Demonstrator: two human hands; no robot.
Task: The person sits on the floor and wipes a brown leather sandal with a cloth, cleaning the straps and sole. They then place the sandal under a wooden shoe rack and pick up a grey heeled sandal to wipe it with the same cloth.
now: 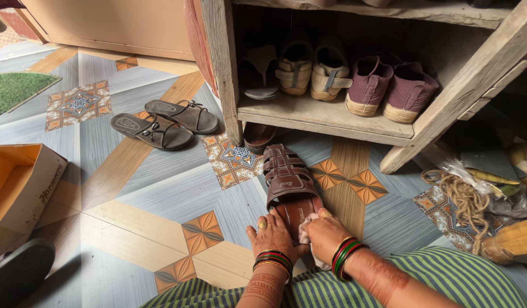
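Brown sandal point(289, 182) on floor, heel under fingers point(273, 218)

The patterned tile floor point(160, 188) carried a brown strapped sandal point(289, 182), a pair of dark flat sandals point(166, 122), an open cardboard box point(21, 188), a coil of rope point(466, 199) and a green mat point(15, 88). The wooden shelf point(326, 117) stood on it, bearing tan shoes point(312, 71), maroon slip-ons point(389, 85) and a dark slipper point(259, 71).
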